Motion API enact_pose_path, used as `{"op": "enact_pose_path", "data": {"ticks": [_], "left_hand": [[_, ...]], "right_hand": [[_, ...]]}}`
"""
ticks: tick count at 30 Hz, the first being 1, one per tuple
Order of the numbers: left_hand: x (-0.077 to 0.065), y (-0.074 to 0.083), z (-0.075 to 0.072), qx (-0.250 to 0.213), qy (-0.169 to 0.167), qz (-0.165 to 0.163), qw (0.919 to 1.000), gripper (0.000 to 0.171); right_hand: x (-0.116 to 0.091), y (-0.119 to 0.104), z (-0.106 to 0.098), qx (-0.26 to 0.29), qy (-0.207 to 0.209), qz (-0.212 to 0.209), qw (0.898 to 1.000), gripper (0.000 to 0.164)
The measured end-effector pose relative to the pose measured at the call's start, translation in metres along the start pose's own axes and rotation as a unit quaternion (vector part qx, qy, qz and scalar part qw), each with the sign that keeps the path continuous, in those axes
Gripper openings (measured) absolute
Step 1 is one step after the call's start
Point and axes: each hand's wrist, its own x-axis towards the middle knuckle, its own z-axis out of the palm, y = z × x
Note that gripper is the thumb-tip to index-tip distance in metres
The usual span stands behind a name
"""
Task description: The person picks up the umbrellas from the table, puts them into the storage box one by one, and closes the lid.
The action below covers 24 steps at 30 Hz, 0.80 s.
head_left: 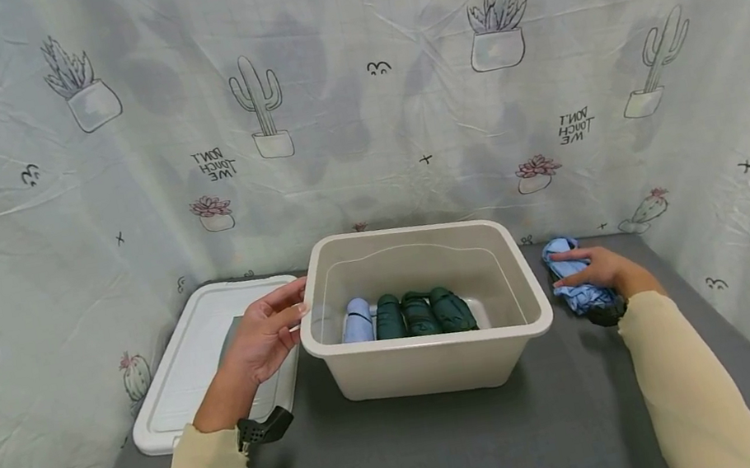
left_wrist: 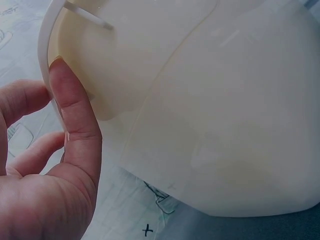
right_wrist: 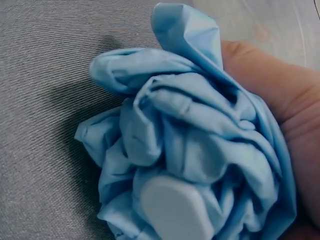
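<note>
A: Surface and room first?
B: Dark grey counter (head_left: 422, 460), finely ribbed up close. Pale, creased sheet (head_left: 349, 171) rises behind it and along both sides, printed with potted cacti, succulents, small crosses and reversed lettering.
A: What's on the counter?
B: Beige bin (head_left: 436, 365), upright, open on top, mid-counter toward the back sheet. Inside, in a row from the left: one light-blue roll (head_left: 357, 322), then three dark green rolls (head_left: 421, 315). White lid (head_left: 177, 394) lies flat left of the bin, partly hidden by the left arm.
A: Left hand (head_left: 264, 333)?
B: Fingers and thumb pinched on the bin's left rim. Black band (head_left: 266, 426) at that wrist.
A: Right hand (head_left: 603, 269)?
B: Fingers clamped on a crumpled blue bundle (head_left: 590, 298), right of the bin and apart from it, near the back edge. Lots of folds, plus a white piece (right_wrist: 175, 207) at the front in the right wrist view. Can't tell whether it's lifted off the counter.
A: Sleeves?
B: Pale yellow, both arms.
</note>
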Motion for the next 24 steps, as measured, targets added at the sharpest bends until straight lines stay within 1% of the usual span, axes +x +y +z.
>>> {"op": "enact_pose_path", "data": {"ticks": [5, 14, 17, 24], "left_hand": [[-0.0009, 0.0007, 0.0011, 0.005, 0.003, -0.002, 1.0, 0.061], [-0.0018, 0.0018, 0.0014, 0.012, 0.002, -0.002, 0.9999, 0.061], [-0.0019, 0.0013, 0.0008, 0.009, 0.003, 0.0, 1.0, 0.061], [-0.001, -0.0008, -0.0015, -0.005, -0.011, 0.007, 0.9999, 0.06]], "right_hand": [[-0.0021, 0.0005, -0.0007, -0.015, -0.003, -0.006, 1.0, 0.09], [-0.0022, -0.0013, -0.0009, -0.018, -0.004, -0.01, 1.0, 0.094], [-0.0032, -0.0037, -0.0011, -0.013, -0.003, -0.012, 1.0, 0.093], [-0.0082, -0.0074, 0.001, -0.027, 0.0, -0.011, 1.0, 0.091]]}}
